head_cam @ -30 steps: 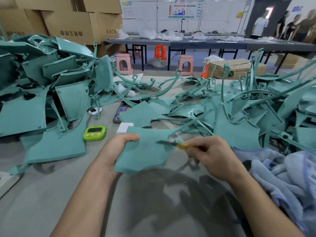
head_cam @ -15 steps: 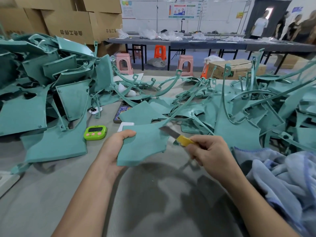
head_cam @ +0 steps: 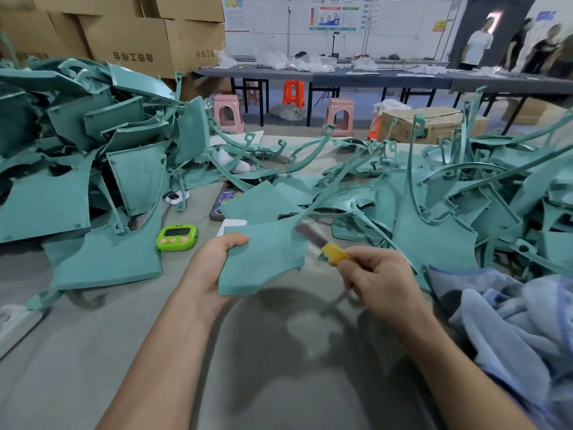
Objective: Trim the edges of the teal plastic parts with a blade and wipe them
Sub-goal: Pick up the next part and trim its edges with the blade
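My left hand (head_cam: 208, 271) grips a flat teal plastic part (head_cam: 263, 259) by its left edge, thumb on top, holding it just above the grey table. My right hand (head_cam: 379, 279) holds a yellow-handled blade (head_cam: 319, 242). The dark blade lies against the part's upper right edge and looks blurred. A blue-grey cloth (head_cam: 514, 330) is bunched at the right, under my right forearm.
Piles of teal parts rise at the left (head_cam: 77, 169) and right (head_cam: 465, 197). A green timer (head_cam: 176, 238), a phone (head_cam: 224, 200) and a small white box (head_cam: 231, 226) lie behind the held part. Cardboard boxes (head_cam: 130, 41), stools and a long table stand beyond; people stand far right.
The blade has slid up along the part's right edge, from mid-edge to the upper corner. My left hand has tilted the part slightly and lifted it nearer the pile.
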